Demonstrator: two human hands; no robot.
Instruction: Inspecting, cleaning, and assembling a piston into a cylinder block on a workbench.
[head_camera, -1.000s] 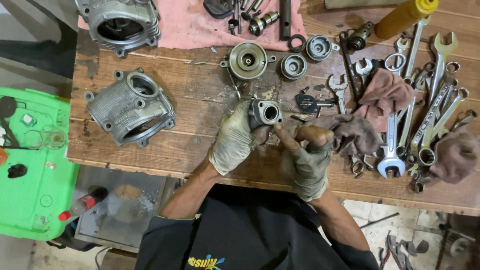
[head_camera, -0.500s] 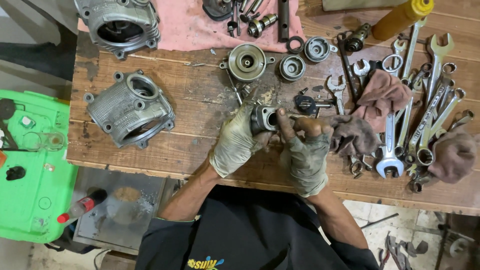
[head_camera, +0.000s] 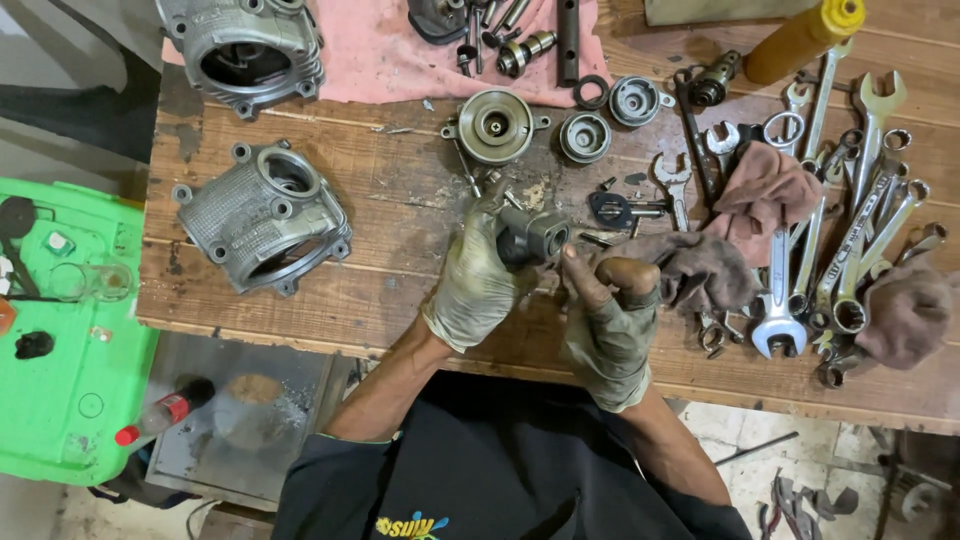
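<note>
A gloved left hand (head_camera: 475, 285) is clamping around a small dark metal housing (head_camera: 530, 235), holding it just above the wooden desk (head_camera: 400, 200) with its round bore facing right. The right hand (head_camera: 610, 320), in a fingerless glove, is hovering just beside that opening, fingers curled loosely together; whether it is pinching some small part cannot be told. The housing looks like solid cast metal, stiff and heavy for its size, and probably greasy, so the firmest hold is likely around its blocky body rather than at the bore rim. A brown rag (head_camera: 700, 270) is lying touching the right hand. Further right, a spread of spanners (head_camera: 850, 240) is fanning across the boards with a second rag (head_camera: 765, 190). Behind the hands, a round flanged cover (head_camera: 495, 127) is resting near a pink cloth (head_camera: 380, 50), while a grey finned engine casing (head_camera: 262, 215) is sitting well to the left.
</note>
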